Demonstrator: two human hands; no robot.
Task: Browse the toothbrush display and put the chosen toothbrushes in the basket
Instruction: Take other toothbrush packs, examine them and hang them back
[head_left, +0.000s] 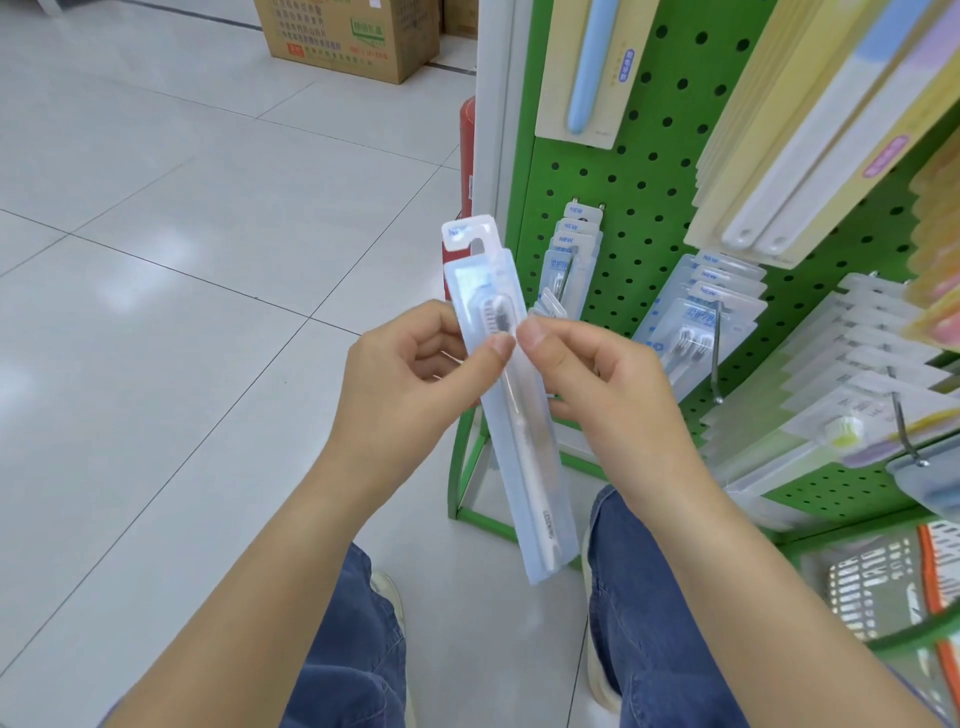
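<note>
**Two hands hold one toothbrush pack by the green rack**

The left hand (410, 374) and the right hand (597, 384) both hold one toothbrush pack (511, 395). The pack is long, thin and see-through, with a pale blue back. It is up in the air in front of the person, just left of the green pegboard rack (623, 171). It leans a little, with its hook tab at the top and its bottom end down between the person's knees. Inside it lies a white toothbrush with its bristles near the top.

The left thumb presses on the front of the pack, just under the bristles, and the other left fingers curl round behind it. The right thumb and first finger pinch the right edge of the pack at the same height. So both hands have their fingers clamped on the pack.

More packs hang on the rack's hooks. A small row of blue packs (571, 249) marked "NEW" hangs just behind the held pack. Another row of blue packs (696, 312) hangs further right. Big yellow packs (810, 130) hang higher up.

A green basket (878, 587) with an orange handle sits low on the right, under the rack. I cannot tell what is in it.

The person wears blue jeans (639, 597) and stands on a white tile floor (156, 312). A cardboard box (353, 36) sits on the floor far behind.
</note>
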